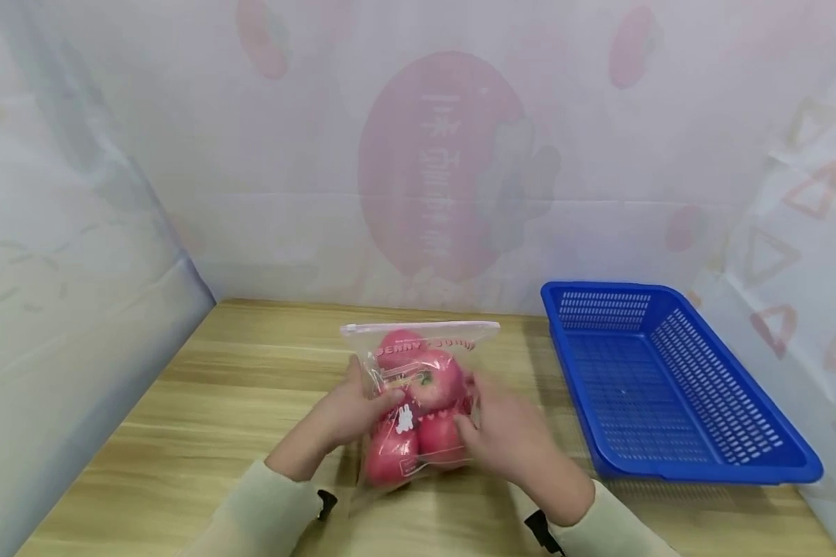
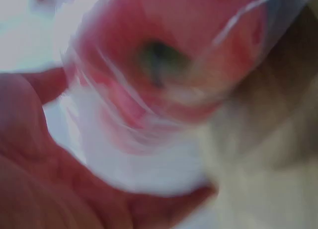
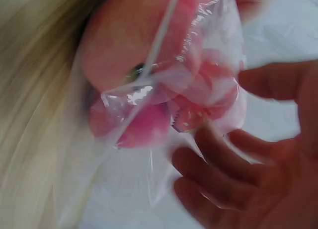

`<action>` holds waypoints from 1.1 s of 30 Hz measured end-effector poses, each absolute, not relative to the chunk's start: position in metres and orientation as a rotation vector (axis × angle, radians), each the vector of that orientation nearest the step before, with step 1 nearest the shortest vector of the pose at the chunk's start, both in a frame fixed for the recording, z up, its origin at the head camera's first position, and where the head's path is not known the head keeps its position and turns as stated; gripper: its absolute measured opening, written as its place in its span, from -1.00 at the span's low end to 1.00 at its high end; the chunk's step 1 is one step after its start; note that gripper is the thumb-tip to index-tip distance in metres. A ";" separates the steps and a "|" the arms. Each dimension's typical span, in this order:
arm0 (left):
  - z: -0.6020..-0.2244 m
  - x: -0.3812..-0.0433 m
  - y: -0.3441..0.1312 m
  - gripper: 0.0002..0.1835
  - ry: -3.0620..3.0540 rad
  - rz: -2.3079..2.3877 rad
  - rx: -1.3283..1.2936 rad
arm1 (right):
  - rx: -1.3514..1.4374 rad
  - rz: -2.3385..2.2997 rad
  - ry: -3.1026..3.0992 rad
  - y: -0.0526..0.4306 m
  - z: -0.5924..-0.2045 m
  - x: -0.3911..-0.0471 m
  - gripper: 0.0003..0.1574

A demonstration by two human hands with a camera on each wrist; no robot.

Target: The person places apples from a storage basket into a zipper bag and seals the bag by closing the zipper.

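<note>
A clear zip bag (image 1: 453, 331) with pink print and a white rabbit figure stands at the middle of the table, its zip edge uppermost. Inside are several red-pink fruits, among them an apple (image 1: 440, 379) with a green stem hollow. My left hand (image 1: 348, 406) holds the bag's left side, thumb across the front; its other fingers are partly hidden behind the plastic. At the right side, my right hand (image 1: 512, 425) is blurred. In the right wrist view its loosely spread fingers (image 3: 218, 174) touch or nearly touch the plastic, with the thumb near the bag's edge.
A blue slotted plastic basket (image 1: 578, 402) stands to the right of the bag, with no contents visible. The wood-grain table (image 1: 202, 402) is bounded by printed white cloth walls (image 1: 286, 232) at the back and both sides.
</note>
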State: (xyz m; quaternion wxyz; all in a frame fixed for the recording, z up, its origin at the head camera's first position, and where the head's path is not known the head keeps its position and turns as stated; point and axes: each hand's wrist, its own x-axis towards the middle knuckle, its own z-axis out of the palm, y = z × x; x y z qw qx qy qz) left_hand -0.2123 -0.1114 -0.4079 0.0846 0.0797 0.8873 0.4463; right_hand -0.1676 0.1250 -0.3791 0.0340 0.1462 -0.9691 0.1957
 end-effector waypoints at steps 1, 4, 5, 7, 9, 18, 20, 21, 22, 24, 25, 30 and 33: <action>-0.404 -0.206 -0.107 0.19 2.757 1.214 0.256 | 0.491 0.612 -2.948 0.125 -0.379 -0.168 -0.04; -0.400 -0.190 -0.091 0.14 2.978 0.873 0.363 | 0.685 0.606 -2.946 0.124 -0.384 -0.171 0.07; -0.402 -0.188 -0.087 0.10 3.002 0.808 0.416 | 0.742 0.601 -2.973 0.123 -0.387 -0.174 0.09; -0.407 -0.186 -0.081 0.07 3.009 0.717 0.488 | 0.799 0.575 -3.041 0.122 -0.392 -0.177 0.11; -0.413 -0.187 -0.079 0.10 2.993 0.673 0.493 | 0.804 0.516 -3.086 0.120 -0.396 -0.180 0.15; -0.411 -0.188 -0.084 0.20 3.054 0.459 0.570 | 0.745 0.412 -3.202 0.119 -0.391 -0.165 0.20; -0.406 -0.191 -0.082 0.19 3.136 0.406 0.576 | 0.703 0.410 -3.125 0.119 -0.388 -0.167 0.12; -0.405 -0.192 -0.081 0.18 3.165 0.372 0.605 | 0.695 0.404 -3.086 0.119 -0.386 -0.169 0.09; -0.404 -0.194 -0.080 0.17 3.182 0.345 0.647 | 0.690 0.417 -3.053 0.119 -0.386 -0.171 0.06; -0.403 -0.198 -0.079 0.14 3.186 0.308 0.734 | 0.700 0.434 -3.018 0.119 -0.387 -0.176 0.04; -0.403 -0.199 -0.078 0.13 3.181 0.287 0.767 | 0.710 0.432 -3.026 0.119 -0.388 -0.179 0.06; -0.396 -0.209 -0.074 0.11 3.179 0.181 0.782 | 0.750 0.350 -3.102 0.115 -0.393 -0.193 0.12; -0.391 -0.214 -0.072 0.10 3.143 0.182 0.824 | 0.734 0.283 -3.161 0.111 -0.392 -0.196 0.19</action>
